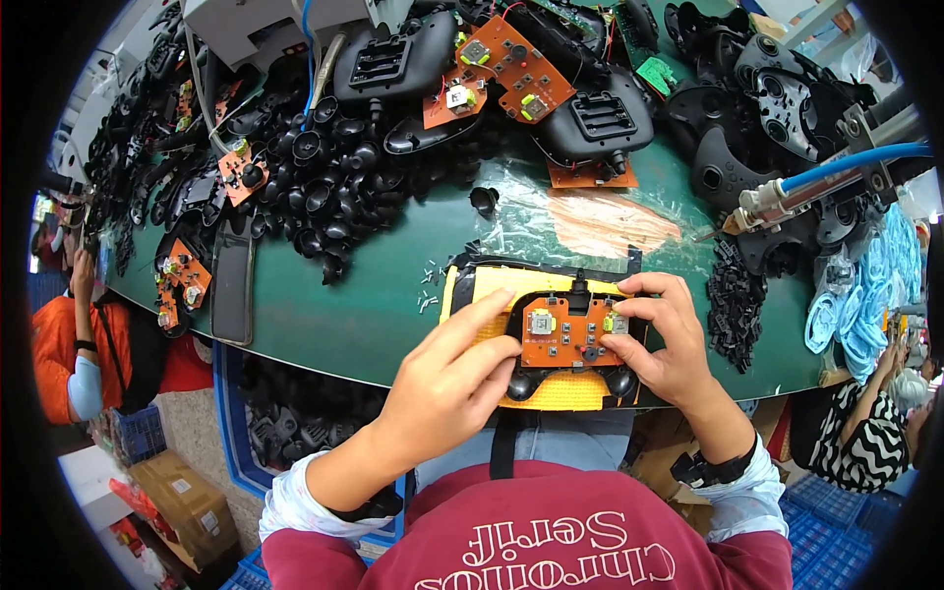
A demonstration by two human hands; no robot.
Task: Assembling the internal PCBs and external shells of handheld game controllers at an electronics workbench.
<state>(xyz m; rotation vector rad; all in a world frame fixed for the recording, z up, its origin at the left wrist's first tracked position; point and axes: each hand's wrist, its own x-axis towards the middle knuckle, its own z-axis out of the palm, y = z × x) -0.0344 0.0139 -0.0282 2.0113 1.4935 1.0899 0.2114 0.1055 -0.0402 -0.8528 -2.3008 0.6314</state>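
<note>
Work piece: 1 orange circuit board [568, 356] in 1 black controller shell [619, 382], on 1 yellow pad [556, 393] at the table's near edge
Joystick modules on it: 2, left module [540, 323], right module [615, 324]
Left hand [442, 366]: fingertips at shell's left edge, narrow gap thumb to finger; can't tell if gripping
Right hand [671, 339]: thumb and fingertip pinched narrow on right module
Battery-bay housings [600, 120]: 2, far side
Loose orange boards [516, 74]: at least 5, some partly covered
Black caps [344, 162]: dozens, heaped; 1 stray cap [484, 201]
Screws [429, 280]: several, too small to count, left of pad
Phone-like slab [232, 285]: 1, left
Small black parts [736, 310]: 1 pile, right
Tool with blue hose [777, 205]: 1, blocks part of the shells [733, 167] behind
Co-workers: 2 partly seen, orange top [61, 344] left, striped top [855, 433] right
In the way: fingers hide shell's sides
</note>
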